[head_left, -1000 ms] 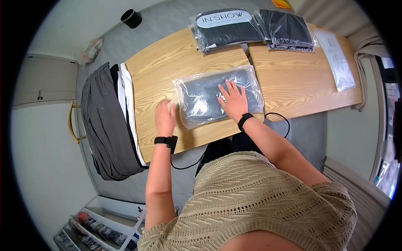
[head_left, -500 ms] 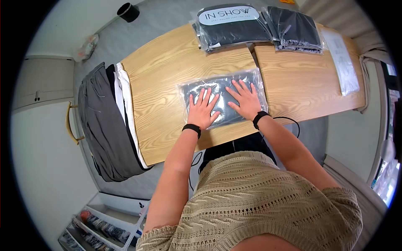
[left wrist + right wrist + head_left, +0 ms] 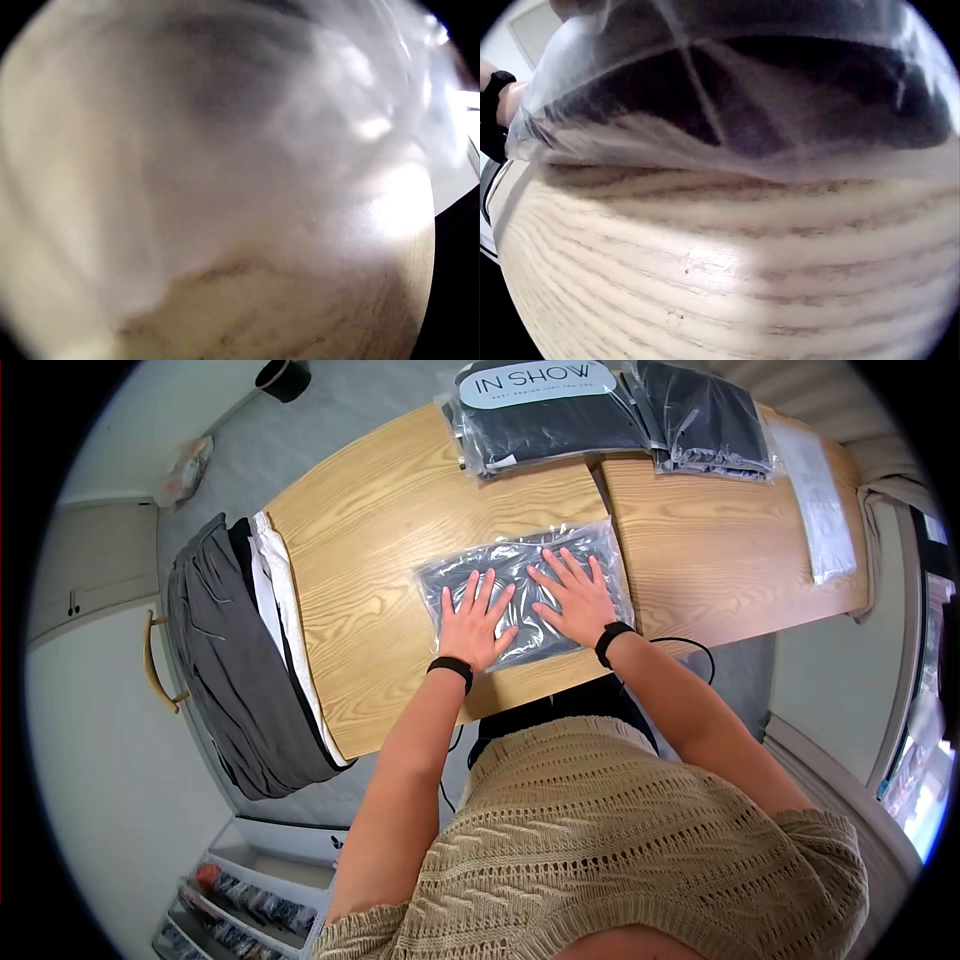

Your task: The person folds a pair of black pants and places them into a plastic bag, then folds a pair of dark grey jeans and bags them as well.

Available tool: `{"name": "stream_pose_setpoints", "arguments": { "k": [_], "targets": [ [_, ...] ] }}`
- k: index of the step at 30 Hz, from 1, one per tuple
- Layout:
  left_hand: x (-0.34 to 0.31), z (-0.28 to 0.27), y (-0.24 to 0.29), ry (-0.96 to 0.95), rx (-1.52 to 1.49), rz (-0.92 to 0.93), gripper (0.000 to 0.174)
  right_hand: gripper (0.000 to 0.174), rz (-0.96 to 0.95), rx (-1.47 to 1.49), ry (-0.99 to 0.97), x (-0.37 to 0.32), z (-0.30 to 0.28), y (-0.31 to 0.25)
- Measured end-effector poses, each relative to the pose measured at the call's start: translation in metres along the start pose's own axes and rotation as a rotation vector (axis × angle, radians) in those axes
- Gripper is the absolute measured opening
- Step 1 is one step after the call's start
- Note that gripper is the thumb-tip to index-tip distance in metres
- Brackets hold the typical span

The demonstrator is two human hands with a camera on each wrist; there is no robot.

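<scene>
A clear plastic bag holding a folded dark garment [image 3: 515, 565] lies flat near the table's front edge. My left hand [image 3: 474, 622] rests on its left part, fingers spread and straight. On the right part my right hand [image 3: 580, 600] presses down, its fingers also spread. Wrinkles run through the plastic between both hands. In the right wrist view the near side of the bagged garment [image 3: 780, 97] sits on the wood-grain top. Blurred clear plastic [image 3: 225, 112] fills most of the left wrist view.
At the table's back stand a bagged dark garment labelled IN SHOW [image 3: 545, 430] and another dark bagged one [image 3: 700, 420]. A flat clear bag [image 3: 815, 510] lies far right. Grey trousers [image 3: 230, 660] and white ones [image 3: 285, 600] drape over the left edge of the table [image 3: 370, 510].
My left hand came from the bare table left of the bag onto it, beside the right hand. The bag has flattened and its plastic is more wrinkled.
</scene>
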State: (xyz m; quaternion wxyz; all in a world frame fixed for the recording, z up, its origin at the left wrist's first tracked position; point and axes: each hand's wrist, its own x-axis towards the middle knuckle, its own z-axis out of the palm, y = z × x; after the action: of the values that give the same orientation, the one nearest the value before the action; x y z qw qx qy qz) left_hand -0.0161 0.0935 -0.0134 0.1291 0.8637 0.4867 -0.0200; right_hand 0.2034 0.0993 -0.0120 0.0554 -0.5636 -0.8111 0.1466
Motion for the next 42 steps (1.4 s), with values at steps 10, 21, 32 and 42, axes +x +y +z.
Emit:
{"name": "stream_pose_setpoints", "arguments": {
  "k": [10,21,32,42],
  "targets": [
    [-0.015,-0.002,0.012,0.148,0.004,0.03,0.06,0.052,-0.005,-0.088,0.04,-0.02,0.003,-0.041],
    [-0.007,0.01,-0.003,0.052,-0.042,-0.106,0.066,0.053,-0.037,-0.052,-0.014,0.001,0.005,-0.018],
    [-0.004,0.014,-0.004,0.044,-0.052,-0.112,0.068,0.05,-0.045,-0.099,0.007,0.004,0.006,-0.019],
    [-0.021,0.003,-0.026,0.035,-0.035,-0.005,0.056,0.051,-0.238,0.111,-0.019,-0.007,0.006,0.027]
  ]
}}
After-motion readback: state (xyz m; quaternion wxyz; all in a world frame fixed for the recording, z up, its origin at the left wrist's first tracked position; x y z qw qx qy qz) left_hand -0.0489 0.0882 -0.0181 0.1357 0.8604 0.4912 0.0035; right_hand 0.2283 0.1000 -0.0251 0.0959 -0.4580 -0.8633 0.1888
